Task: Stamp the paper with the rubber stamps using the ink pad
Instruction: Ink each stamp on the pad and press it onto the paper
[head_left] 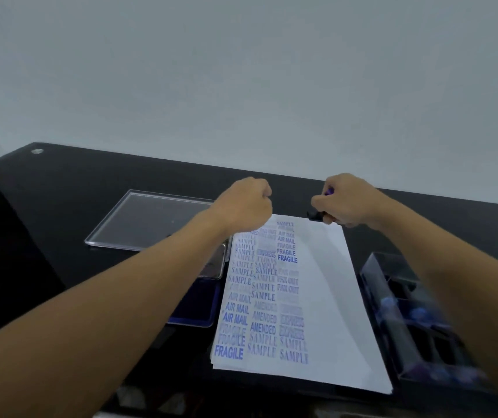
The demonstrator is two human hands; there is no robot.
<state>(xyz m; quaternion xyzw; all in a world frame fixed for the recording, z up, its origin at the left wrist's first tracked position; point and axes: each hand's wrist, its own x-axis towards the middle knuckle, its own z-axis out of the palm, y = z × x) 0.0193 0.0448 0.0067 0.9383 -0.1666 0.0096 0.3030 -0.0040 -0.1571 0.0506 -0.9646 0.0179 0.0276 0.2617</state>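
A white paper (332, 297) lies on the black table, its left half covered with blue stamped words such as SAMPLE, FRAGILE and AIR MAIL. My right hand (347, 200) grips a rubber stamp (317, 215) with a purple top and black base at the paper's far right corner. My left hand (244, 203) is curled into a fist over the paper's far left corner and holds nothing that I can see. The blue ink pad (195, 309) sits left of the paper, partly hidden under my left forearm.
The black table (61, 206) ends at a pale wall behind. A clear flat lid (151, 218) lies at the back left. A clear box of stamps (416, 321) with purple knobs stands right of the paper, under my right forearm.
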